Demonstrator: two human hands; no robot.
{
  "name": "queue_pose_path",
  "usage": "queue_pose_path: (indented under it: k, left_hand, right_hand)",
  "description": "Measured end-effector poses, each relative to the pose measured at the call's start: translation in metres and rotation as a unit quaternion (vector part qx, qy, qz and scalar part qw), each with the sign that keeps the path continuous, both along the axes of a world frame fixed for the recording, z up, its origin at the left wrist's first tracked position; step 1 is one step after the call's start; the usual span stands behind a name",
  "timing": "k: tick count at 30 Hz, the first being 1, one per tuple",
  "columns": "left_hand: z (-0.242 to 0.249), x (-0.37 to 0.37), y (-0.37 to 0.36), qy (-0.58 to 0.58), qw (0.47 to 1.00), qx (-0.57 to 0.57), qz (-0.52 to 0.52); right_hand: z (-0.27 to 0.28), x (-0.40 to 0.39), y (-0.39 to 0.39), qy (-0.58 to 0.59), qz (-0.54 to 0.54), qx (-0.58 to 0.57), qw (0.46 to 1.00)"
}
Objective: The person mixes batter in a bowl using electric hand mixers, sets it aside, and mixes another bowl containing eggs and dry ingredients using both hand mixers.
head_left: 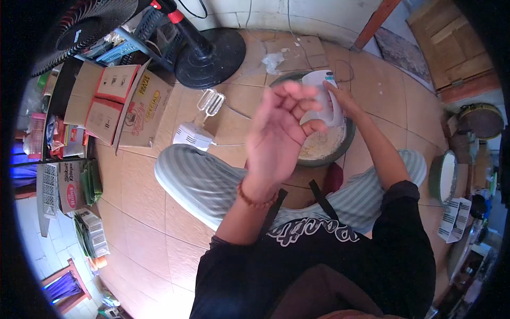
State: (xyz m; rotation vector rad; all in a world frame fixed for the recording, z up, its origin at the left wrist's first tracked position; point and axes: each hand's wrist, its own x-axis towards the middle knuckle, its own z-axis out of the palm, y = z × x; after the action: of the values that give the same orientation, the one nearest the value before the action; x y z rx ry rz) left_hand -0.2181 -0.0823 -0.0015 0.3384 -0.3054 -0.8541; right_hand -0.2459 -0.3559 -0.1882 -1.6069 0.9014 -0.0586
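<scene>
My right hand [345, 101] grips a white plastic measuring jug [317, 78] by its handle side, tilted over a wide dark-green basin [348, 142]. In the basin lies a pale, floury mixture [319, 148], partly covered from view by the jug and my fingers. Raised close to the camera, my left hand [279, 130] shows its palm, fingers loosely bent and apart, with nothing in it. Its fingertips overlap the jug in this view. A beaded bracelet [258, 201] circles my left wrist. The basin stands on the floor in front of my crossed legs.
A white hand mixer [192, 136] with metal beaters lies left of the basin, its cord on the tiles. Beyond it are an open cardboard box [141, 109] and a standing fan's base [210, 58]. A crumpled plastic bag [272, 62] lies behind; another green-rimmed basin [448, 178] is at right.
</scene>
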Motion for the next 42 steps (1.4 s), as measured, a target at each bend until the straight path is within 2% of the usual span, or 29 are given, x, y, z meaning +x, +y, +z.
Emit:
queue_pose_path:
  k: [2,4,8,11,13,14,15,17,20,23,26,28,30,32,33,34,36,37,39,41,42]
  left_hand:
    - [-0.077,-0.006,-0.013,0.103,0.989,0.107,-0.026]
    - [-0.155,-0.034,-0.019,0.15,0.967,0.193,-0.07]
    - [-0.259,-0.095,-0.01,0.278,0.864,0.373,-0.192]
    - [-0.294,-0.107,-0.007,0.251,0.838,0.433,-0.216]
    - [-0.324,-0.105,-0.008,0.094,0.884,0.407,-0.211]
    - [-0.335,-0.105,-0.009,0.09,0.894,0.389,-0.202]
    - [-0.329,-0.102,-0.011,0.086,0.905,0.371,-0.192]
    - [-0.316,-0.106,-0.013,0.231,0.902,0.328,-0.157]
    - [-0.318,-0.103,-0.013,0.254,0.893,0.347,-0.135]
    - [-0.322,-0.077,0.002,0.044,0.883,0.457,-0.094]
    - [-0.329,-0.02,0.014,-0.087,0.853,0.514,0.02]
    - [-0.337,0.026,0.021,-0.119,0.835,0.529,0.088]
    - [-0.35,0.075,0.022,-0.129,0.824,0.534,0.14]
    - [-0.37,0.113,0.019,-0.123,0.825,0.522,0.176]
    - [-0.369,0.122,0.016,-0.122,0.831,0.505,0.199]
    - [-0.352,0.117,0.008,-0.129,0.838,0.459,0.266]
    - [-0.326,0.104,0.003,-0.183,0.81,0.544,0.123]
    - [-0.327,0.103,0.0,-0.208,0.786,0.58,0.049]
    - [-0.353,0.097,-0.009,-0.239,0.761,0.595,0.098]
    - [-0.31,0.081,-0.014,-0.152,0.793,0.581,0.099]
    - [-0.31,0.081,-0.014,-0.211,0.772,0.588,0.113]
  right_hand:
    - [0.01,0.001,0.0,-0.015,0.011,0.03,0.999]
    - [0.011,0.004,-0.001,-0.028,0.022,0.045,0.998]
    - [0.012,0.009,0.001,-0.033,0.038,0.009,0.999]
    - [0.013,0.009,0.002,-0.032,0.048,-0.016,0.998]
    - [0.012,0.011,-0.001,-0.036,0.055,-0.023,0.998]
    - [0.011,0.012,-0.003,-0.037,0.057,-0.026,0.997]
    - [0.009,0.012,-0.005,-0.036,0.058,-0.028,0.997]
    - [0.005,0.01,-0.008,-0.037,0.035,-0.04,0.998]
    - [0.02,0.002,-0.004,-0.042,0.013,-0.041,0.998]
    - [0.038,-0.009,-0.005,-0.046,-0.001,-0.039,0.998]
    - [0.03,-0.02,-0.027,-0.023,0.004,-0.051,0.998]
    - [0.033,-0.028,-0.032,0.011,0.035,-0.087,0.996]
    - [0.062,-0.038,-0.026,0.049,0.09,-0.147,0.984]
    - [0.053,-0.047,-0.034,0.105,0.189,-0.207,0.954]
    - [0.049,-0.048,-0.039,0.131,0.237,-0.238,0.933]
    - [0.05,-0.05,-0.036,0.156,0.283,-0.239,0.916]
    - [0.05,-0.064,-0.023,0.209,0.374,-0.237,0.872]
    - [0.054,-0.071,-0.012,0.193,0.396,-0.251,0.862]
    - [0.063,-0.091,0.011,0.162,0.44,-0.277,0.839]
    - [0.065,-0.103,0.027,0.171,0.439,-0.246,0.847]
    - [0.065,-0.107,0.034,0.176,0.439,-0.231,0.85]
